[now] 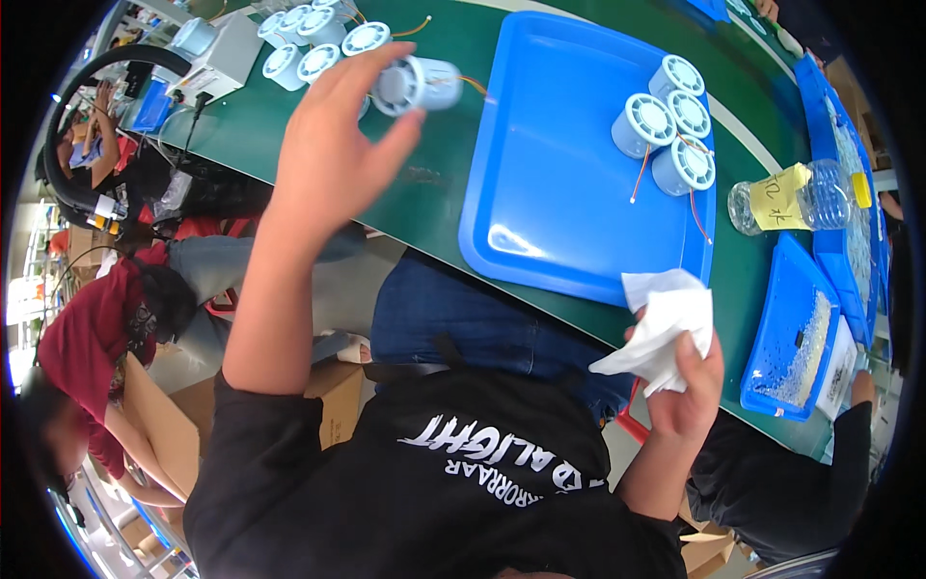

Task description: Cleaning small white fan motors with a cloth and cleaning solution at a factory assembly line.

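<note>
Cylinder (431,87) in left hand (331,145), upper left; cloth (672,331) in right hand (690,391)
Upper centre: tray (564,174) bearing four more cylinders (644,124).

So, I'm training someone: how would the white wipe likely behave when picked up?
The white wipe is probably floppy, creasing into folds in the right hand. It looks thin, so likely light. Its loose corners may flap.

A loose black shirt (386,511) covers the torso, its short left sleeve (265,429) ending above the elbow. White brush-style lettering (515,456) crosses the chest, larger in its far row. Beyond are dark blue jeans (449,314); left hand (338,140) and right hand (693,386) are bare.
</note>
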Tool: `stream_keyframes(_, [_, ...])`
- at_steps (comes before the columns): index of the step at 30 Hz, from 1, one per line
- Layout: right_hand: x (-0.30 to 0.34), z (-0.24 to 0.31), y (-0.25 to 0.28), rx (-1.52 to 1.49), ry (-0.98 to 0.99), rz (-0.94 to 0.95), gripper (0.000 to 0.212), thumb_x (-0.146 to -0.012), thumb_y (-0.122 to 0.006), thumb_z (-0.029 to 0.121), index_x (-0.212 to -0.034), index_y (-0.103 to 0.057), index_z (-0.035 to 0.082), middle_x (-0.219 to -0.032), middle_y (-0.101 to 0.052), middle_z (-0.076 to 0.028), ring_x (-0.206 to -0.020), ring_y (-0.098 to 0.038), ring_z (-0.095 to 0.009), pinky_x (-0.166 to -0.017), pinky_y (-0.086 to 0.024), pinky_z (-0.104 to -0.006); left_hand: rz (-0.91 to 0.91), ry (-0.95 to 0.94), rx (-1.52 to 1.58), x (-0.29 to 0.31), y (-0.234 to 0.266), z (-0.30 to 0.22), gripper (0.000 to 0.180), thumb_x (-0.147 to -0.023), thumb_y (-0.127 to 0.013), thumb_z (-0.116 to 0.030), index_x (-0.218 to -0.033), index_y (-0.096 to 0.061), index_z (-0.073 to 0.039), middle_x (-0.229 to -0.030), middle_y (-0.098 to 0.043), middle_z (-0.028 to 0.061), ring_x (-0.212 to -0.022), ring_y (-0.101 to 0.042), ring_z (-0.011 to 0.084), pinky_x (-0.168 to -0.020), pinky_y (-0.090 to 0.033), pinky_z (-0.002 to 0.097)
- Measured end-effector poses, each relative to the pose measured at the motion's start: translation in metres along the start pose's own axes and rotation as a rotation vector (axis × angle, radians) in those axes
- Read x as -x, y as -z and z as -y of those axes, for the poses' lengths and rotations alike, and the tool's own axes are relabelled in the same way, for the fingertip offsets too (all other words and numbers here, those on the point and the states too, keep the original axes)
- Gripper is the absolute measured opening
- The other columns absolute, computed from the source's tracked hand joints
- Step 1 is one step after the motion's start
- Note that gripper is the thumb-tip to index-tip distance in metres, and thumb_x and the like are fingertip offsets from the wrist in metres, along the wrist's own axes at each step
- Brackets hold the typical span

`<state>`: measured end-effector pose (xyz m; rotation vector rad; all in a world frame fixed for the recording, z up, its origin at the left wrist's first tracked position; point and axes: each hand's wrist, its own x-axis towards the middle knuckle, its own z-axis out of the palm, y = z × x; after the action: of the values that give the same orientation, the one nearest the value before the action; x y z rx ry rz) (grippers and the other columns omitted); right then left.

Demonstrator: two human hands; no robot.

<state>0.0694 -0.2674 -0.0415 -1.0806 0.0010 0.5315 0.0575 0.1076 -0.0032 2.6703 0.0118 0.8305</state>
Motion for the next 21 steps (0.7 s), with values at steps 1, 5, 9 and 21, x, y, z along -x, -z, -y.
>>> stream_keyframes(1, [0.000,-0.004,0.002,0.022,-0.045,-0.019,0.058,-0.098,-0.061,0.022,-0.143,-0.038,-0.007,-0.121,-0.062,-0.026,-0.105,-0.067,-0.035,-0.089,-0.057,-0.0468,0.005,0.034,-0.098,-0.005,0.002,0.011,0.047,-0.083,-0.072,-0.016,-0.129,-0.062,-0.009,-0.117,-0.066,0.0157,-0.106,-0.062,0.0344,-0.094,-0.051,0.0412])
stream_keyframes(5, [0.002,-0.010,-0.007,0.033,-0.139,0.067,0.046,-0.104,-0.054,0.022,-0.140,-0.046,-0.006,-0.131,-0.061,-0.018,-0.119,-0.062,-0.027,-0.100,-0.050,-0.0407,0.104,0.071,-0.293,-0.017,-0.004,0.046,0.045,-0.088,-0.070,-0.023,-0.131,-0.063,-0.011,-0.124,-0.064,0.0161,-0.119,-0.056,0.0347,-0.103,-0.044,0.0416])
stream_keyframes(9, [0.000,-0.008,-0.017,0.202,-0.208,0.132,0.050,-0.108,-0.044,0.030,-0.143,-0.045,-0.006,-0.130,-0.062,-0.014,-0.114,-0.063,-0.021,-0.093,-0.050,-0.0327,0.059,0.013,-0.341,-0.025,-0.016,0.047,0.042,-0.088,-0.071,-0.025,-0.126,-0.064,-0.008,-0.126,-0.060,0.0191,-0.119,-0.054,0.0370,-0.102,-0.045,0.0446])
stream_keyframes(21, [0.006,0.026,-0.022,0.183,0.085,0.019,0.020,-0.095,-0.070,0.015,-0.107,-0.059,0.003,-0.096,-0.067,-0.003,-0.086,-0.061,-0.008,-0.076,-0.049,-0.0251,1.034,0.175,1.141,-0.028,-0.037,-0.137,0.021,-0.086,-0.077,-0.006,-0.103,-0.064,-0.004,-0.079,-0.067,-0.0011,-0.074,-0.062,0.0066,-0.073,-0.047,0.0227])
